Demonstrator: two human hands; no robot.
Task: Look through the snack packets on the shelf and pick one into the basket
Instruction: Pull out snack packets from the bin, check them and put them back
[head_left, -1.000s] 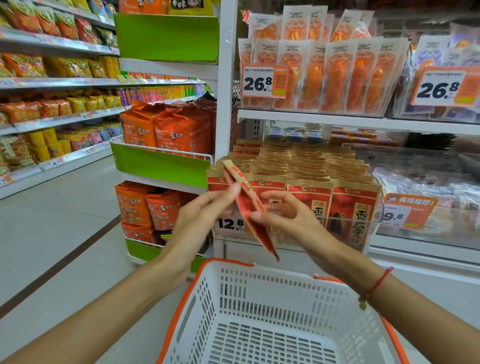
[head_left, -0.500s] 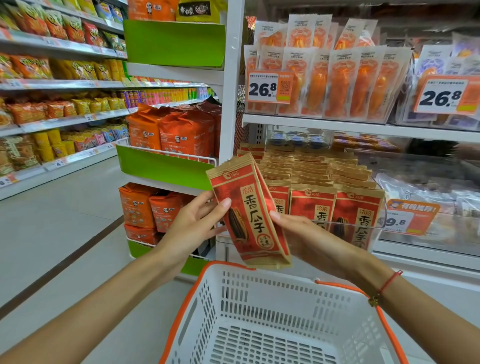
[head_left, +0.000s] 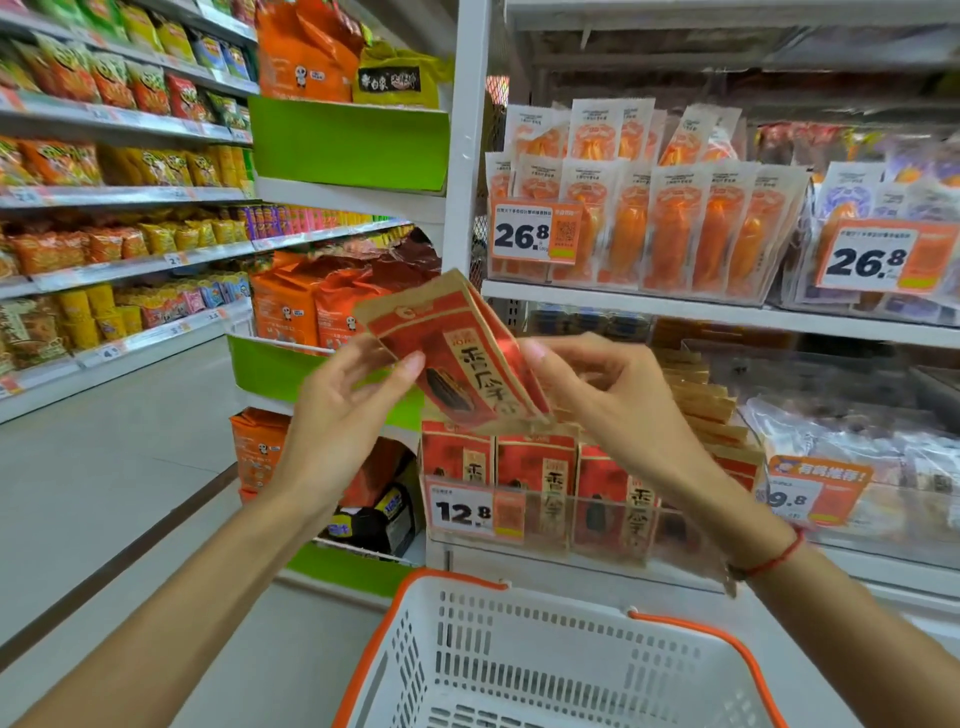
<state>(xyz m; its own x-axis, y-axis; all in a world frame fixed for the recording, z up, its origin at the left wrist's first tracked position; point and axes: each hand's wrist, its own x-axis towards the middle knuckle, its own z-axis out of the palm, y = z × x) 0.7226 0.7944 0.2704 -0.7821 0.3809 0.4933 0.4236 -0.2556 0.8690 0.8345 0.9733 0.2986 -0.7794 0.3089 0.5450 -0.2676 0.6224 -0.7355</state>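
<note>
A red and tan snack packet (head_left: 457, 353) with a sunflower seed picture is held up in front of the shelf, tilted to the left. My left hand (head_left: 343, 410) pinches its left edge and my right hand (head_left: 597, 395) pinches its right edge. Below it, rows of the same packets (head_left: 540, 467) stand in a clear bin with a 12.8 price tag (head_left: 462, 512). The white basket with an orange rim (head_left: 545, 660) sits low in front of me, with nothing in it.
Orange dried-fruit packets (head_left: 670, 228) fill the shelf above, tagged 26.8. Orange panda bags (head_left: 291, 312) sit in the green end rack to the left. Chip bags line the long shelves (head_left: 104, 208) on the far left, beside an open aisle floor (head_left: 104, 493).
The packet has turned from edge-on to face me and has risen higher in front of the shelf. Both hands went up with it, and the view tilted upward.
</note>
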